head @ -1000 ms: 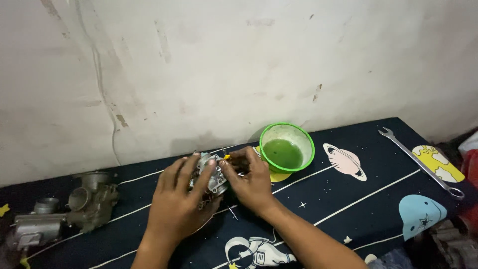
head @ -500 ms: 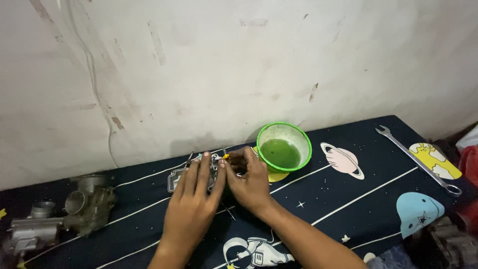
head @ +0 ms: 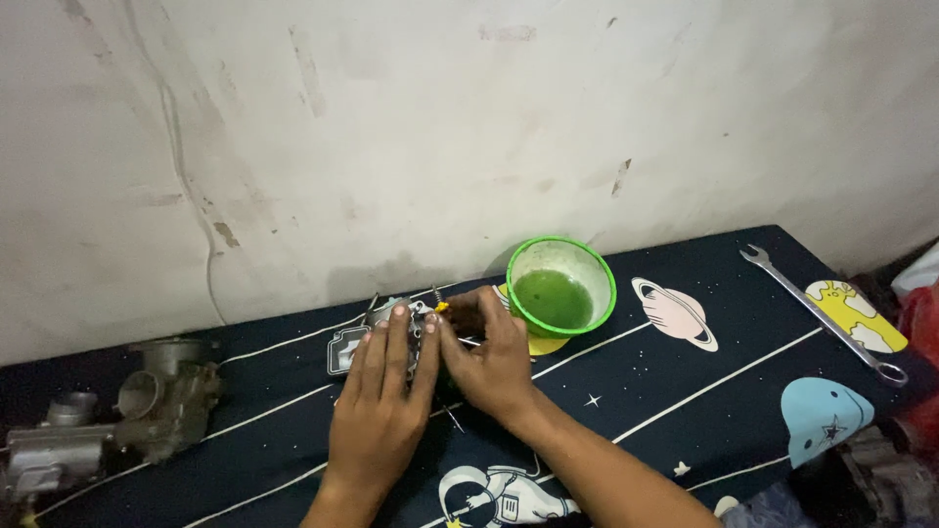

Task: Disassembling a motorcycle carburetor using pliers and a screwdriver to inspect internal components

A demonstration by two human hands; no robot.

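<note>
Working a small grey metal part (head: 391, 328) just left of the frame's centre, I have both hands on it where it lies on the dark space-print cloth (head: 685, 411), so I judge the step in hand to be fine work on that part, fitting or freeing something small at its top edge. My left hand (head: 381, 416) lies flat over it, fingers together and pointing up the frame, pressing it down rather than closing round it. My right hand (head: 494, 357) comes in from the lower right with the forearm slanting across the cloth; its fingers are curled and pinched near a tiny yellow-tipped piece (head: 441, 306) at the part's upper right corner, though I cannot tell whether they truly clamp it. Any next move, I judge, calls for a steady hold-down from the left and small, careful fingertip work from the right, since the piece is tiny and partly hidden. The green bowl (head: 560, 286) stands just beside the right hand, a carburettor body (head: 161, 396) lies at lower left, and a spanner (head: 822, 313) lies well apart at right.
</note>
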